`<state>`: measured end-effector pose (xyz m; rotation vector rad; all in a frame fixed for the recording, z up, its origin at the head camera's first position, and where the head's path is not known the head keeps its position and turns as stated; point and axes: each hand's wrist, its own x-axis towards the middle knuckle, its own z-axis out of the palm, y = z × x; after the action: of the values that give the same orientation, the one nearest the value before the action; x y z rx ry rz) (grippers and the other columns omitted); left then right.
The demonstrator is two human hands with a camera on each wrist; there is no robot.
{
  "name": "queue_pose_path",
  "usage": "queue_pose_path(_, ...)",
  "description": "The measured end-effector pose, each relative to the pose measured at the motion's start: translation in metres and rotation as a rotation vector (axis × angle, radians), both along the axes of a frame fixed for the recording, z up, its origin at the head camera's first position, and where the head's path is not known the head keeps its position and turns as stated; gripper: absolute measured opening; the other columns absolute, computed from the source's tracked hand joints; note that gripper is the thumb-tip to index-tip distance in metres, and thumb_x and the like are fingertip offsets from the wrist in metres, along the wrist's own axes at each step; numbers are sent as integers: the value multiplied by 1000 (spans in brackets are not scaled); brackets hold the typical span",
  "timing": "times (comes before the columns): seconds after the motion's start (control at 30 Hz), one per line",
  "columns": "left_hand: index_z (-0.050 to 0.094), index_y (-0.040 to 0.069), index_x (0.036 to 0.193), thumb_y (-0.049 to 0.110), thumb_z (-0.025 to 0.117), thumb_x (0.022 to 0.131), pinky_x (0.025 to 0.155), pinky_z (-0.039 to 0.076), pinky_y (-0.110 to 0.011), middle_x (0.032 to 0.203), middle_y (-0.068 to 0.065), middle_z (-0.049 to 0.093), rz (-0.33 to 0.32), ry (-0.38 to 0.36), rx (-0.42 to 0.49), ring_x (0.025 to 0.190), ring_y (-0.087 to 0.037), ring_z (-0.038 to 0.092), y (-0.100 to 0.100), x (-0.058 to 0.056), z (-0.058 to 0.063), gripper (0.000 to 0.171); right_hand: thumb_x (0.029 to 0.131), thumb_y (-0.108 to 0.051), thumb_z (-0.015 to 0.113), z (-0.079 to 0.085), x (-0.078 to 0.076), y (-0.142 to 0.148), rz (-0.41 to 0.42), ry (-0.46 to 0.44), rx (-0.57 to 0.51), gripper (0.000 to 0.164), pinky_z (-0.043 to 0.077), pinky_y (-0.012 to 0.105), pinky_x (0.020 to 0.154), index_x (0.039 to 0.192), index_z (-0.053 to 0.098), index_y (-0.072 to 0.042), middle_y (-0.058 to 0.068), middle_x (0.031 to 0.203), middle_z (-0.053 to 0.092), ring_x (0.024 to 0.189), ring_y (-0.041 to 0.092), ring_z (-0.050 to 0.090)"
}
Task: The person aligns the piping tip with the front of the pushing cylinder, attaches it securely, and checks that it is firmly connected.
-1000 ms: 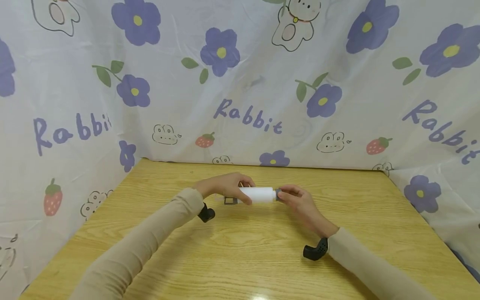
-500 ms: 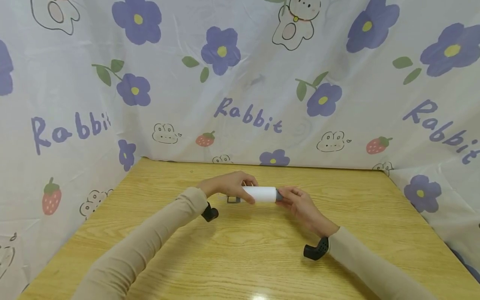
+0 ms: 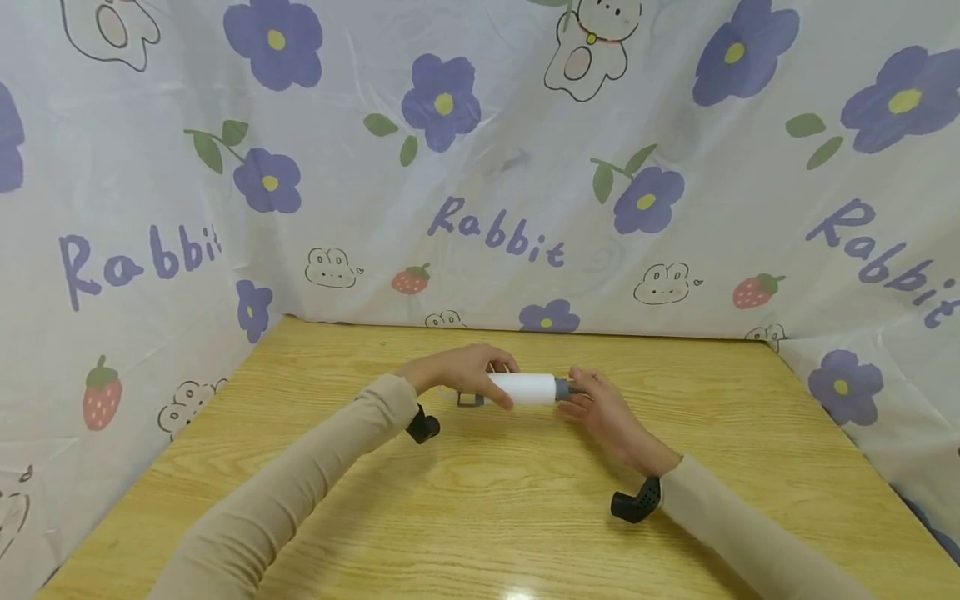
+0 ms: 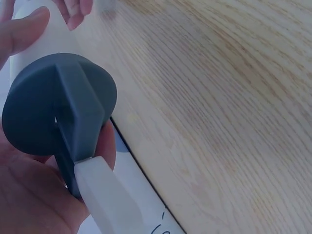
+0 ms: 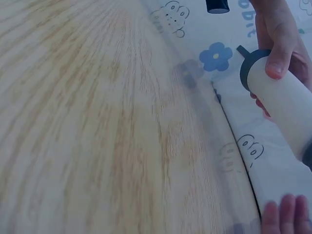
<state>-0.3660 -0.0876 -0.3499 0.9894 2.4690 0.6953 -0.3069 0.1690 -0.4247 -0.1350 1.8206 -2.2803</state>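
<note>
My left hand [image 3: 463, 368] grips a white cylindrical bottle [image 3: 531, 388], held level above the table. Its left end carries a dark grey round piece [image 4: 30, 109] with an angular bracket and a pale bar [image 4: 109, 197], seen close up in the left wrist view. At the right end is a grey neck piece [image 3: 562, 389] with a thin dark part reaching toward my right hand [image 3: 611, 417]. That hand's fingers spread around this end. In the right wrist view its fingertips [image 5: 287, 214] look straight and apart from the grey end [image 5: 308, 155]; its thumb is hidden there.
A wood-grain table [image 3: 465, 508] lies under both hands. Behind it and at the sides hangs a white cloth [image 3: 495, 175] with flowers and rabbits. Black wrist cameras [image 3: 635, 500] stick out below each wrist.
The bottle and my left hand have shifted slightly right. My right fingers, earlier pinching the grey piece as it came against the bottle's end, have spread apart around it.
</note>
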Motion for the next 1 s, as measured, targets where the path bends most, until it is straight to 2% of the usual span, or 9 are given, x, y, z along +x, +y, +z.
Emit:
queue_pose_path(0.13,63,16,126,33,81,82,84,51,-32,110,-4,66,0,-4,7,94,-18,60,0,0,2,51,103,-20,53,2,3,5,-79,144,-3,26,48,29,104,125,41,-13,3,124,47,111,9,57)
queue_pose_path(0.2,63,16,126,33,81,82,84,51,-32,109,-4,66,-1,-10,11,95,-18,60,0,-1,2,50,100,-13,59,2,5,7,-91,230,40,28,49,24,100,125,46,-12,3,124,51,114,10,58)
queue_pose_path(0.27,63,16,125,33,81,82,84,51,-33,109,-4,66,-1,-14,12,95,-18,60,0,-1,3,50,96,-9,64,1,5,9,-93,303,106,34,51,21,96,127,49,-7,1,122,56,114,10,59)
queue_pose_path(0.37,64,18,125,33,81,82,84,51,-33,109,-3,66,0,-17,7,94,-18,60,0,-1,3,49,93,-10,69,0,4,10,-63,354,184,42,53,24,94,129,51,3,-3,119,61,111,9,59)
queue_pose_path(0.53,64,19,124,33,81,83,83,51,-32,109,-3,66,-6,-15,-6,94,-17,61,1,0,2,46,93,-17,71,-4,2,11,-31,310,281,47,53,39,98,130,55,7,-5,112,63,102,9,61)
queue_pose_path(0.63,64,18,124,32,81,83,84,51,-32,109,-3,65,-12,-14,-8,94,-17,61,2,1,1,46,95,-20,69,-4,2,11,-7,243,243,45,50,46,103,130,56,6,-3,112,62,102,9,63)
queue_pose_path(0.83,64,17,123,31,80,84,86,51,-33,109,-4,66,-22,-13,-3,94,-17,61,4,2,2,45,100,-28,61,1,1,9,22,90,137,37,50,44,103,123,58,0,3,117,59,99,12,66)
queue_pose_path(1.0,64,18,125,32,80,84,85,50,-33,110,-4,66,-25,-12,-12,94,-17,60,5,2,3,46,104,-33,53,1,-1,9,43,49,146,40,51,43,102,127,53,0,4,120,56,98,11,66)
